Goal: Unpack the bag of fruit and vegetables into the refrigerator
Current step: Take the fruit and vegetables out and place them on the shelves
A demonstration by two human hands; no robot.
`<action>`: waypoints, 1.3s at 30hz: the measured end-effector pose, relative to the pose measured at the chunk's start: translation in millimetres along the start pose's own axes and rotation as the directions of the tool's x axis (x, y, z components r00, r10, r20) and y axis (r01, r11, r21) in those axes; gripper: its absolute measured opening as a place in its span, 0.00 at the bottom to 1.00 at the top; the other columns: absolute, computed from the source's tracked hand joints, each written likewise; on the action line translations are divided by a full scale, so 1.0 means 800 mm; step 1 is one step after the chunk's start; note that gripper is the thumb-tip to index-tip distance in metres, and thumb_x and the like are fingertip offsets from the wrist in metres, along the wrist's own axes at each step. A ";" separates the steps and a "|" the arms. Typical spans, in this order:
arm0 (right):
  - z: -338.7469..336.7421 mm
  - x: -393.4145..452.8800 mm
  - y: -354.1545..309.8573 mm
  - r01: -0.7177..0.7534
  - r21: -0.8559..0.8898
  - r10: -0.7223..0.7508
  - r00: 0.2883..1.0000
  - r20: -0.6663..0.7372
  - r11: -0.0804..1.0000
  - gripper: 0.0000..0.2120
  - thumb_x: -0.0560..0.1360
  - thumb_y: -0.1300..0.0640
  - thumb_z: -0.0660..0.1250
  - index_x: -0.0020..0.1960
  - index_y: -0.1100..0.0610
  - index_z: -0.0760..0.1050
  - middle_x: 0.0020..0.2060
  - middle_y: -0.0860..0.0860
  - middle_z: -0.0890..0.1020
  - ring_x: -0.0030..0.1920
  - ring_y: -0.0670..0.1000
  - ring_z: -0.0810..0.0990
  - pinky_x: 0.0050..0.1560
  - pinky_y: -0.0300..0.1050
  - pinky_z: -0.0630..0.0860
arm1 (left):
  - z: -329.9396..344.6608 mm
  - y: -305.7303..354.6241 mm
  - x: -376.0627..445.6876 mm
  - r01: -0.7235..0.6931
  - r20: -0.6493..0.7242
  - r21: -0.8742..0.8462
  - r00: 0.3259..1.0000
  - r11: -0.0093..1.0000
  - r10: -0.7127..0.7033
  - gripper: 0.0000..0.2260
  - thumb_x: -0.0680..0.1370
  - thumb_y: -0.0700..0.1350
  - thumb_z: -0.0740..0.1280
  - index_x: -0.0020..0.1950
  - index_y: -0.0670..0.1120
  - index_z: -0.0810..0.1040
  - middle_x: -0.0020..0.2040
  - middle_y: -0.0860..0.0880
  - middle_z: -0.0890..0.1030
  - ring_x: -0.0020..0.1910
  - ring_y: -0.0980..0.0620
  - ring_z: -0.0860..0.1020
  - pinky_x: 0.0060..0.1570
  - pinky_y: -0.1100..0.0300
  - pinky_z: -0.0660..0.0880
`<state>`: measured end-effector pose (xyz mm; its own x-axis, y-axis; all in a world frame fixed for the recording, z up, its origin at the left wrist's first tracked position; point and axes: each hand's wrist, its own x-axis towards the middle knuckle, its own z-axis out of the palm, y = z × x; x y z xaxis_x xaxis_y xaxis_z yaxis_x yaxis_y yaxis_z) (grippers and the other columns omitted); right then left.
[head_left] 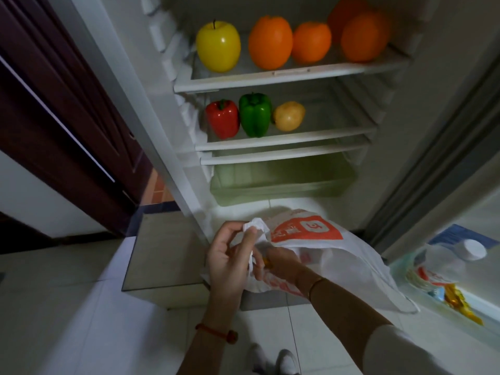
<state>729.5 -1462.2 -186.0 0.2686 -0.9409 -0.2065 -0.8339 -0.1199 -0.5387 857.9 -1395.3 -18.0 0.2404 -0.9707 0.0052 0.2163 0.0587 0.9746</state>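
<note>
Your left hand (230, 255) pinches the bunched handle of the bag (324, 255), holding the mouth up. Your right hand (281, 262) is wrist-deep in that mouth, touching the left; a bit of orange-yellow shows at its fingers, grip can't be told. Bag trails off right and low. The open refrigerator (284, 82) is straight ahead and above: lower shelf (338, 131) has free room right of the potato (289, 116), likely the right hand's lift, up and forward.

four oranges (270, 42), two peppers (222, 119), one apple (218, 46)
</note>
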 end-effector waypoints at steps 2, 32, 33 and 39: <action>-0.008 0.004 0.006 -0.026 0.008 0.025 0.996 0.080 1.000 0.14 0.75 0.48 0.67 0.57 0.53 0.77 0.48 0.50 0.83 0.53 0.52 0.82 0.49 0.44 0.76 | 0.001 -0.001 0.005 0.005 0.004 0.009 1.000 1.000 -0.005 0.05 0.79 0.39 0.67 0.46 0.36 0.77 0.24 0.39 0.74 0.17 0.51 0.67 0.20 0.65 0.66; -0.209 -0.338 0.153 -0.142 0.855 0.847 0.288 -0.446 0.499 0.05 0.72 0.61 0.72 0.39 0.54 0.80 0.32 0.53 0.82 0.36 0.52 0.80 0.48 0.54 0.80 | 0.137 0.038 -0.037 -0.065 0.375 -0.026 0.925 0.998 0.070 0.03 0.77 0.46 0.72 0.48 0.48 0.82 0.38 0.43 0.79 0.31 0.47 0.75 0.28 0.60 0.74; -0.205 -0.342 0.171 -0.234 0.840 0.867 0.233 -0.441 0.490 0.04 0.72 0.59 0.73 0.38 0.53 0.80 0.32 0.54 0.83 0.37 0.54 0.81 0.50 0.55 0.81 | 0.138 0.039 -0.040 -0.069 0.381 -0.016 0.922 0.998 0.070 0.03 0.77 0.46 0.71 0.49 0.48 0.81 0.38 0.43 0.79 0.31 0.48 0.76 0.28 0.60 0.74; -0.202 -0.315 0.220 -0.636 0.604 0.872 0.271 -0.408 0.480 0.12 0.72 0.55 0.69 0.42 0.64 0.83 0.39 0.62 0.85 0.44 0.61 0.82 0.42 0.48 0.75 | 0.142 0.037 -0.048 -0.048 0.372 -0.001 0.927 0.999 0.045 0.02 0.77 0.44 0.72 0.45 0.49 0.80 0.30 0.48 0.77 0.25 0.53 0.73 0.23 0.61 0.73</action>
<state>436.9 -1297.6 -97.0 -0.8511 -0.4886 -0.1919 -0.2802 0.7320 -0.6210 747.4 -1382.7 36.3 -0.1199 -0.9840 0.1319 0.2055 0.1054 0.9730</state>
